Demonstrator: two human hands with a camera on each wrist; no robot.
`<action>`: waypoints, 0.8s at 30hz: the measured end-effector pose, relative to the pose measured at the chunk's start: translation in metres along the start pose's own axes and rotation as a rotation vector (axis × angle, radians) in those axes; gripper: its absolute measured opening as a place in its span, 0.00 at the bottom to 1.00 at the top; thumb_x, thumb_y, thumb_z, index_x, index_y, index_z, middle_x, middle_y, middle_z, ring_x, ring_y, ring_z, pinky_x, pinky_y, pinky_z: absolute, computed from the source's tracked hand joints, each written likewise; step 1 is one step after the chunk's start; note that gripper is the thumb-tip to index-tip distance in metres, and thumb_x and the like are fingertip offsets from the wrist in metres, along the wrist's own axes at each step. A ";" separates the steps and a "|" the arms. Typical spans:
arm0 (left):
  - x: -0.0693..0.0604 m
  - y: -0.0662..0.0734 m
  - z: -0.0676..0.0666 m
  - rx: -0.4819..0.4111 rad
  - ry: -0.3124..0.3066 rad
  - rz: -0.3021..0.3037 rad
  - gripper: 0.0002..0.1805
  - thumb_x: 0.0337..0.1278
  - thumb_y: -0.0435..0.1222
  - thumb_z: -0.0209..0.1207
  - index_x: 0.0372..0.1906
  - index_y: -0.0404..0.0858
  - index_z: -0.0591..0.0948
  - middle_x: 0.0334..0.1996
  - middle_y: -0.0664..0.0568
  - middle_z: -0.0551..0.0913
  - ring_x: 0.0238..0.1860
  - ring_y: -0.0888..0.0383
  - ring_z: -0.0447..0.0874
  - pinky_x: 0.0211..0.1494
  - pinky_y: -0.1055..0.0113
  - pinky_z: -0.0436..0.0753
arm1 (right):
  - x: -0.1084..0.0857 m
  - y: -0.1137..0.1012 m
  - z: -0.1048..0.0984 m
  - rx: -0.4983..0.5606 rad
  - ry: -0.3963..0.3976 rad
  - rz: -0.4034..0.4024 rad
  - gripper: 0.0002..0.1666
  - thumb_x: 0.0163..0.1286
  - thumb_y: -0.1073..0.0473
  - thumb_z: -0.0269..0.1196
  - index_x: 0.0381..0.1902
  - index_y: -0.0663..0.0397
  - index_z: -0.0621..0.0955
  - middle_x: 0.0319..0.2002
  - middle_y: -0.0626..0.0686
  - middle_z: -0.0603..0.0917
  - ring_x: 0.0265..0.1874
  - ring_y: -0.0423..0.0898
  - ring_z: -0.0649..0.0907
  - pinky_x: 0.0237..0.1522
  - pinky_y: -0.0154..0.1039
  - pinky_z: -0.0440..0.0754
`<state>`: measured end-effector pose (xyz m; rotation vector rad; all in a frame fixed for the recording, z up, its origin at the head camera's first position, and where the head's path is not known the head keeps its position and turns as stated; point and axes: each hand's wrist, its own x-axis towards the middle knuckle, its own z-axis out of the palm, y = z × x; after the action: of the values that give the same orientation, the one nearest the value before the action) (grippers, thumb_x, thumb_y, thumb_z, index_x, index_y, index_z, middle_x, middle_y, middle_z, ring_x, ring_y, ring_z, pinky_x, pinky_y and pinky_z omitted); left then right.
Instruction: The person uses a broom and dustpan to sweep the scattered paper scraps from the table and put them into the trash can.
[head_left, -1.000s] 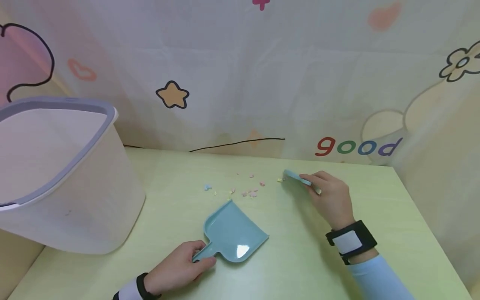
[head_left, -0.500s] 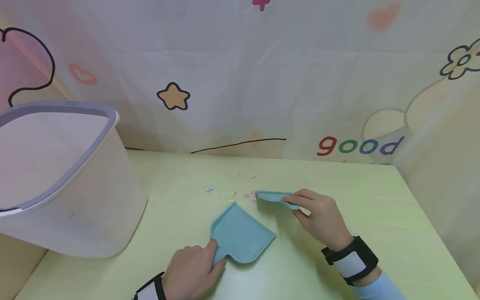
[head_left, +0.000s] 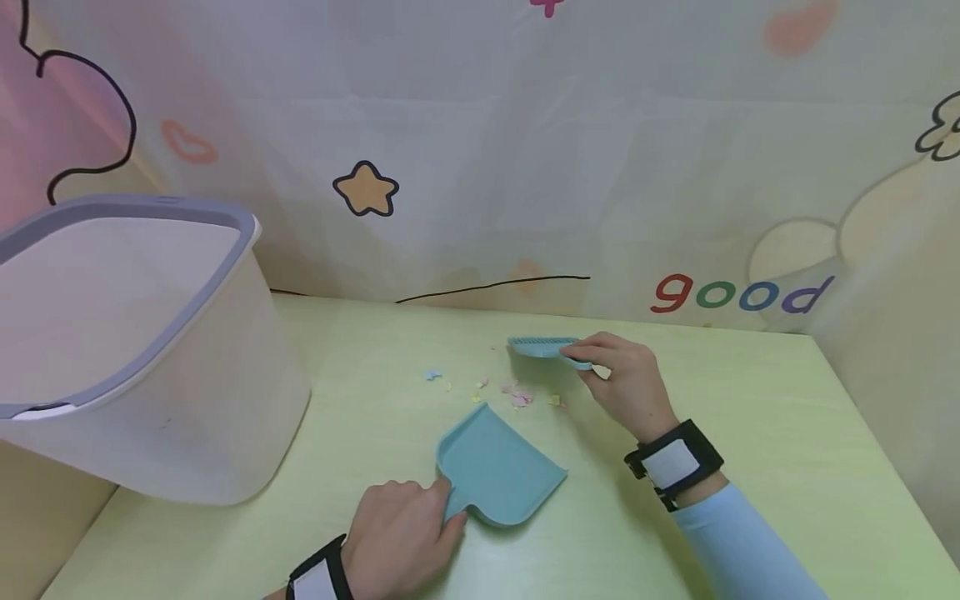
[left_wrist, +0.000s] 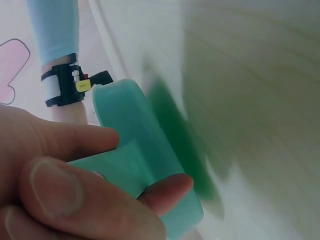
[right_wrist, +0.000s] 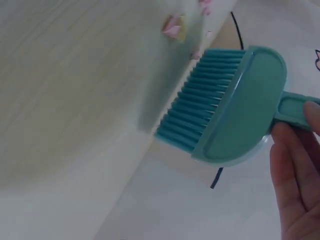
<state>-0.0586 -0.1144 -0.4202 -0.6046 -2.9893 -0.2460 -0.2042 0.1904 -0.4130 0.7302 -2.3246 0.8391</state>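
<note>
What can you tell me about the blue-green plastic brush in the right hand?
The blue-green brush looks like smooth plastic, with a half-round body, a row of darker teal bristles along its straight edge and a short handle, pinched by the person's right hand. In the head view it appears raised above the pale yellow-green tabletop, bristles on its far side, beyond most of the small pink, yellow and blue scraps. Only the hand plainly touches it.

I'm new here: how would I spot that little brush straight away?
From the big white bin on the left, look across the pale green table towards the patterned cloth behind it. There the person's right hand holds the brush. It is blue-green like the dustpan nearer the person, but only the brush has a row of bristles.
</note>
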 end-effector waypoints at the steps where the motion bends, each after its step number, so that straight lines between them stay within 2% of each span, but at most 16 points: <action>1: 0.000 0.001 0.000 -0.001 -0.004 0.001 0.21 0.63 0.51 0.62 0.21 0.51 0.67 0.10 0.63 0.59 0.13 0.64 0.58 0.15 0.66 0.55 | -0.001 0.002 0.001 0.007 -0.023 0.012 0.23 0.50 0.77 0.77 0.43 0.52 0.92 0.38 0.51 0.91 0.34 0.47 0.88 0.23 0.30 0.74; 4: 0.001 0.001 0.000 -0.004 -0.009 0.001 0.20 0.63 0.51 0.62 0.21 0.51 0.67 0.10 0.62 0.60 0.13 0.64 0.59 0.16 0.66 0.56 | -0.006 0.004 -0.001 0.020 -0.096 0.040 0.24 0.51 0.78 0.75 0.44 0.51 0.92 0.40 0.50 0.91 0.38 0.48 0.89 0.26 0.35 0.79; 8: 0.000 0.001 -0.001 -0.005 -0.002 -0.005 0.21 0.63 0.51 0.63 0.21 0.51 0.68 0.11 0.62 0.61 0.14 0.64 0.60 0.16 0.65 0.56 | -0.013 0.005 -0.012 0.047 -0.179 0.059 0.26 0.51 0.80 0.74 0.44 0.48 0.92 0.42 0.48 0.92 0.44 0.49 0.90 0.39 0.43 0.86; 12: 0.000 -0.001 -0.002 0.001 -0.002 -0.006 0.20 0.62 0.51 0.63 0.22 0.50 0.69 0.11 0.62 0.62 0.14 0.64 0.60 0.16 0.65 0.57 | -0.022 0.009 -0.029 0.087 -0.255 0.066 0.28 0.50 0.82 0.72 0.42 0.46 0.93 0.43 0.44 0.92 0.46 0.47 0.90 0.45 0.34 0.84; 16: 0.000 -0.002 -0.001 0.017 -0.002 -0.003 0.20 0.62 0.52 0.63 0.21 0.50 0.69 0.10 0.62 0.61 0.13 0.64 0.59 0.16 0.66 0.56 | -0.030 0.017 -0.052 0.110 -0.306 0.059 0.28 0.49 0.80 0.75 0.41 0.43 0.92 0.44 0.42 0.92 0.46 0.43 0.90 0.49 0.23 0.80; 20: 0.000 -0.001 0.000 0.025 -0.006 -0.004 0.21 0.62 0.52 0.63 0.21 0.50 0.69 0.10 0.62 0.61 0.13 0.64 0.59 0.16 0.66 0.56 | -0.034 0.021 -0.074 0.130 -0.299 0.065 0.30 0.49 0.80 0.76 0.41 0.40 0.92 0.43 0.41 0.92 0.46 0.37 0.88 0.51 0.19 0.77; 24: 0.001 -0.001 0.001 0.020 0.000 -0.005 0.20 0.62 0.52 0.63 0.21 0.49 0.70 0.10 0.62 0.61 0.13 0.65 0.58 0.16 0.66 0.56 | -0.031 0.016 -0.083 0.110 -0.196 0.061 0.28 0.51 0.78 0.76 0.43 0.41 0.91 0.41 0.41 0.91 0.42 0.30 0.86 0.47 0.20 0.78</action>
<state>-0.0595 -0.1144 -0.4210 -0.5951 -2.9899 -0.2168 -0.1669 0.2678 -0.3862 0.8244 -2.5001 0.9671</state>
